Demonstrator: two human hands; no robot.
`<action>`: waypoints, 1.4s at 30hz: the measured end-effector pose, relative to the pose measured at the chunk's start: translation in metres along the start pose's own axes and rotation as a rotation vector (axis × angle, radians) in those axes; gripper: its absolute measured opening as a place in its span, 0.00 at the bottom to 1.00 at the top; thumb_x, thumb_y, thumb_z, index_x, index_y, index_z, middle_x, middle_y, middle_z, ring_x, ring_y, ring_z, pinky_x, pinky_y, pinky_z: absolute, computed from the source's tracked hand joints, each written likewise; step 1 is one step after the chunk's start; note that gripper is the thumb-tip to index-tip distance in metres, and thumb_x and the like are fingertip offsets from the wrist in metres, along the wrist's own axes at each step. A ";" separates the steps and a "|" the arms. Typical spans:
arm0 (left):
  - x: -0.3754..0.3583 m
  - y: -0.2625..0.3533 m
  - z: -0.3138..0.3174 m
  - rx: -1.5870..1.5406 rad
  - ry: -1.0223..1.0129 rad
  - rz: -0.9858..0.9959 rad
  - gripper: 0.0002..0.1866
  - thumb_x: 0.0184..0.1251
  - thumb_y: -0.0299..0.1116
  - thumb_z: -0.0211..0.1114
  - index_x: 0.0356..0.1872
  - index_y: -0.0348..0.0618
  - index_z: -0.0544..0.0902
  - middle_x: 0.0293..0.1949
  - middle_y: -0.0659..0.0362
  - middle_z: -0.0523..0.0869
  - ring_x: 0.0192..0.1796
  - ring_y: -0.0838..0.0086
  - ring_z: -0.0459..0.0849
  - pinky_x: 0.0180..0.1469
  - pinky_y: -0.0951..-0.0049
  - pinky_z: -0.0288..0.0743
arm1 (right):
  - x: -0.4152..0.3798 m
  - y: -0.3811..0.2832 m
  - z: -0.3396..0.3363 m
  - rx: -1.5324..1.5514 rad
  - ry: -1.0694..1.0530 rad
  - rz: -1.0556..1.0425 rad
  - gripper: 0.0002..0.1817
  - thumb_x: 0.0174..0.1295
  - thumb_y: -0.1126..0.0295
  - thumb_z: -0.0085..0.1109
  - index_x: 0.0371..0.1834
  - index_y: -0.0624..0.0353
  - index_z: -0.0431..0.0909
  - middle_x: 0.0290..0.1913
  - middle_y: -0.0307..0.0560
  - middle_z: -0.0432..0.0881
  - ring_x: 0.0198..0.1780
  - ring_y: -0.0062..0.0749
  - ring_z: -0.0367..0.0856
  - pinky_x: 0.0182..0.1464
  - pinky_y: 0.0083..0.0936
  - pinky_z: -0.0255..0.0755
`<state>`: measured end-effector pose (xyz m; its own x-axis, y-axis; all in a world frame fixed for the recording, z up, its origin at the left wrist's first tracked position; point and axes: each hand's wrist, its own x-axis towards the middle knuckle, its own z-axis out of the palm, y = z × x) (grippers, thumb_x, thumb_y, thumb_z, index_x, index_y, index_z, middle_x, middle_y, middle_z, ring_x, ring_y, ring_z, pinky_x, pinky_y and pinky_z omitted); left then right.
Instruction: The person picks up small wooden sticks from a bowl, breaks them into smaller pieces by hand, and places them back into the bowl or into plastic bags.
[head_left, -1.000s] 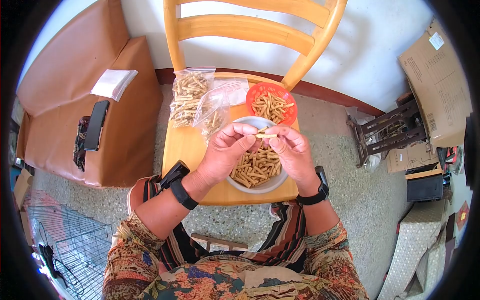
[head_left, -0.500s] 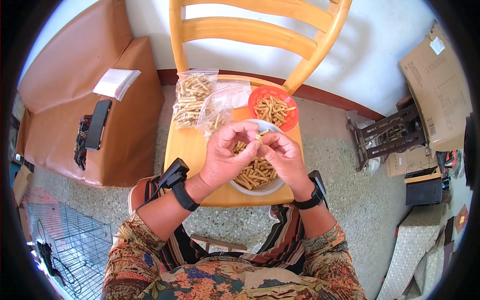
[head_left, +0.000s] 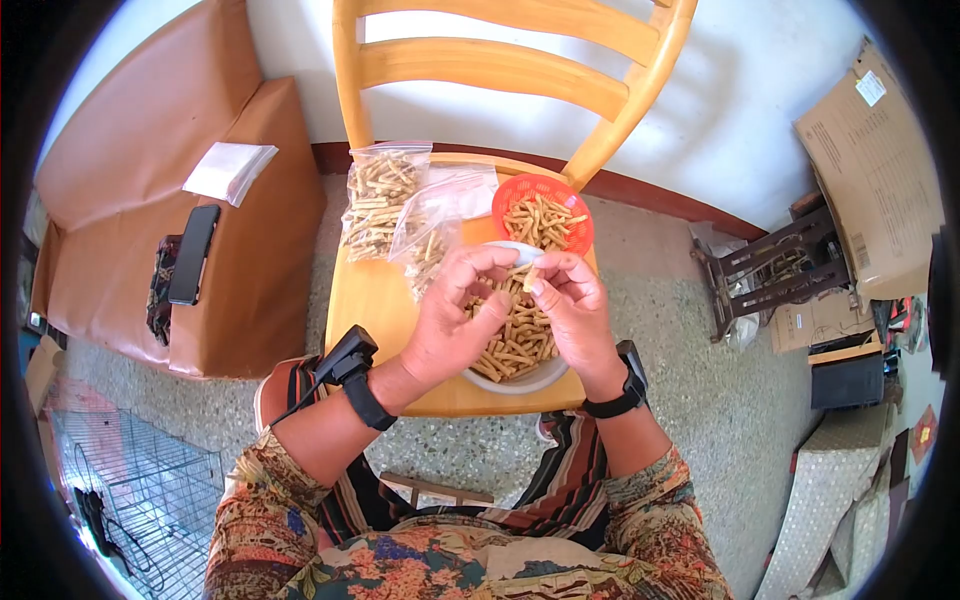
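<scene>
My left hand (head_left: 462,315) is over the left side of a white bowl (head_left: 540,378) filled with short tan sticks (head_left: 515,345). Its thumb and fingers are apart with nothing between them. My right hand (head_left: 573,308) pinches a small pale stick piece (head_left: 530,279) between thumb and forefinger above the bowl. Behind the bowl, a red basket (head_left: 583,235) holds more sticks. Clear plastic bags of sticks (head_left: 385,200) lie at the back left of the wooden seat (head_left: 365,310), beside an emptier-looking bag (head_left: 465,190).
A brown sofa (head_left: 245,260) stands at the left, with a phone (head_left: 194,254) and white packets (head_left: 229,172) on its arm. A wire cage (head_left: 150,490) is at lower left. Cardboard boxes (head_left: 875,190) and a dark wooden frame (head_left: 775,270) stand at the right.
My hands have moved apart a little. My left fingers have opened away from the piece, which stays in my right hand. More sticks in the bowl now show between the hands.
</scene>
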<state>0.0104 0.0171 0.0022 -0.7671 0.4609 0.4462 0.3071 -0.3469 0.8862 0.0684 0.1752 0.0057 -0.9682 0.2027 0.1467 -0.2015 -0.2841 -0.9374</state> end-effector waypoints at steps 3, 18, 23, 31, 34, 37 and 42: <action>-0.003 -0.008 -0.004 -0.316 -0.058 -0.237 0.12 0.72 0.23 0.55 0.54 0.39 0.76 0.44 0.65 0.79 0.47 0.83 0.77 0.51 0.78 0.74 | -0.001 -0.005 0.003 -0.109 -0.036 -0.070 0.09 0.65 0.80 0.57 0.47 0.62 0.75 0.44 0.38 0.78 0.45 0.18 0.76 0.51 0.18 0.72; -0.007 -0.019 0.004 -0.416 -0.023 -0.245 0.15 0.65 0.17 0.62 0.50 0.42 0.74 0.42 0.63 0.81 0.46 0.83 0.80 0.51 0.80 0.77 | -0.001 -0.007 0.001 -0.271 -0.065 -0.122 0.11 0.61 0.83 0.60 0.47 0.65 0.76 0.44 0.41 0.77 0.46 0.20 0.76 0.51 0.21 0.73; -0.008 -0.024 0.008 -0.396 0.019 -0.254 0.18 0.63 0.18 0.65 0.51 0.44 0.72 0.41 0.64 0.79 0.43 0.84 0.79 0.48 0.82 0.76 | -0.002 -0.005 -0.001 -0.315 -0.075 -0.176 0.10 0.61 0.83 0.60 0.46 0.66 0.77 0.44 0.42 0.78 0.46 0.21 0.77 0.51 0.21 0.74; -0.019 -0.031 0.015 -0.343 0.046 -0.331 0.17 0.67 0.22 0.61 0.55 0.41 0.69 0.42 0.63 0.75 0.42 0.82 0.77 0.44 0.81 0.74 | 0.019 -0.025 0.026 -0.429 0.173 -0.308 0.10 0.64 0.83 0.57 0.48 0.70 0.77 0.42 0.43 0.82 0.43 0.22 0.80 0.49 0.20 0.75; -0.021 -0.035 0.017 -0.366 -0.042 -0.381 0.13 0.69 0.24 0.59 0.52 0.39 0.71 0.41 0.63 0.77 0.41 0.84 0.77 0.43 0.82 0.74 | 0.045 -0.028 0.054 -0.598 0.096 -0.437 0.11 0.60 0.82 0.61 0.46 0.66 0.80 0.39 0.43 0.83 0.38 0.20 0.81 0.42 0.19 0.76; -0.022 -0.038 0.019 -0.388 -0.078 -0.425 0.12 0.69 0.24 0.59 0.52 0.37 0.72 0.39 0.63 0.78 0.39 0.84 0.77 0.42 0.81 0.75 | 0.072 -0.030 0.079 -0.806 -0.010 -0.631 0.12 0.54 0.83 0.64 0.42 0.61 0.83 0.37 0.46 0.83 0.35 0.27 0.82 0.38 0.21 0.76; -0.022 -0.038 0.019 -0.331 -0.083 -0.390 0.11 0.69 0.25 0.58 0.50 0.35 0.73 0.38 0.63 0.78 0.37 0.84 0.77 0.38 0.81 0.75 | 0.091 -0.016 0.081 -1.008 -0.215 -0.556 0.12 0.54 0.81 0.62 0.42 0.62 0.82 0.40 0.50 0.82 0.37 0.38 0.81 0.39 0.27 0.76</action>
<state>0.0260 0.0357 -0.0390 -0.7379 0.6658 0.1110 -0.1973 -0.3700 0.9078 -0.0282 0.1221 0.0593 -0.8087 -0.1252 0.5748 -0.4896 0.6850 -0.5396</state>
